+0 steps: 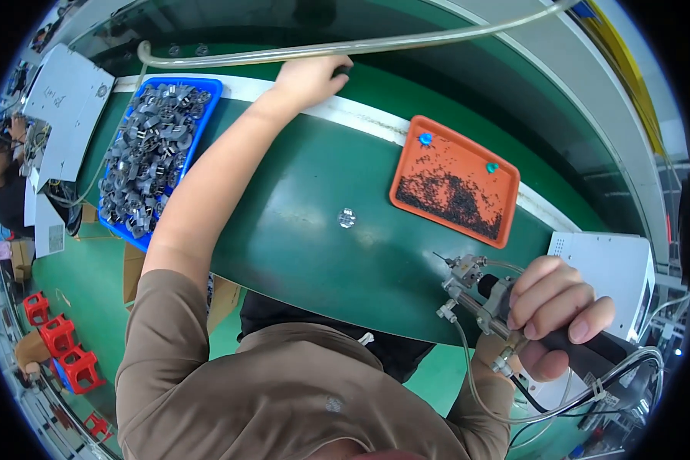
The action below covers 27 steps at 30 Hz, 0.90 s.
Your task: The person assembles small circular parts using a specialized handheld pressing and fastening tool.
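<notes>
My left hand (pixel 308 81) reaches over the white ledge at the far side of the table. Its fingers close around a small dark part (pixel 343 70), mostly hidden. At the right, my right hand (pixel 556 307) is wrapped round a metal pneumatic dispensing tool (pixel 475 297) with clear hoses and a thin needle tip pointing up and left. A small round clear or silvery piece (pixel 346 218) lies alone on the green table (pixel 299 253). Beyond the tool rests an orange tray (pixel 509 218) with many tiny black pieces, a blue cap (pixel 425 139) and a green cap (pixel 492 168).
A blue basket (pixel 215 92) heaped with grey plastic parts (pixel 157 146) stands left of my left arm. A clear tube (pixel 406 44) crosses above the dark green belt (pixel 391 92). White boxes (pixel 65 100) flank the table. Red stools (pixel 77 368) stand on the left floor.
</notes>
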Available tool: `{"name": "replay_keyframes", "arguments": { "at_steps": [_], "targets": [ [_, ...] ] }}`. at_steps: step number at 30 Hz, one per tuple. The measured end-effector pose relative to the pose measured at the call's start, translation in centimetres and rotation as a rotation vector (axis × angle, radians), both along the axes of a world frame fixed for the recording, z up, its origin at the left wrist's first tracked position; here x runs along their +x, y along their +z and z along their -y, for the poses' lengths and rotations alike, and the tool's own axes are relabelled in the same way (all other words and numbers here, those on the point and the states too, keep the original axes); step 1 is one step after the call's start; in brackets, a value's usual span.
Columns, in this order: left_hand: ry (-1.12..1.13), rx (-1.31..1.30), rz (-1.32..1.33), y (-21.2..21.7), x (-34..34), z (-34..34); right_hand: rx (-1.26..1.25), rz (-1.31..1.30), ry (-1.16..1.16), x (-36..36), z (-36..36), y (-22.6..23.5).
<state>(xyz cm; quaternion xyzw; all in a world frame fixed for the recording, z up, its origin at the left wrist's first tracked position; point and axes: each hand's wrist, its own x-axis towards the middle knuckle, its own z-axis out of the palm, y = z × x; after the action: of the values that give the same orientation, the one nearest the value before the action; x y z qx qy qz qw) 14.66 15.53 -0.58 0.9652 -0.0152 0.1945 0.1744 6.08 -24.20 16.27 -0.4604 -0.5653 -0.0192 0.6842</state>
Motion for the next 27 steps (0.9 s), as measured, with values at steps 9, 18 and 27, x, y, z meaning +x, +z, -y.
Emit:
{"name": "replay_keyframes", "arguments": {
  "at_steps": [9,18,27],
  "targets": [
    [-0.374,-0.259,0.076,4.8,-5.6,6.2,-0.047,-0.065,0.055,1.8,0.4,-0.7],
    [-0.714,0.019,-0.044,3.3,-15.6,15.8,-0.143,-0.076,0.120,1.3,-1.0,-1.4],
    [-0.686,-0.037,-0.013,2.4,-16.4,15.7,-0.180,-0.058,0.242,1.7,-2.3,-2.6]
  ]
}}
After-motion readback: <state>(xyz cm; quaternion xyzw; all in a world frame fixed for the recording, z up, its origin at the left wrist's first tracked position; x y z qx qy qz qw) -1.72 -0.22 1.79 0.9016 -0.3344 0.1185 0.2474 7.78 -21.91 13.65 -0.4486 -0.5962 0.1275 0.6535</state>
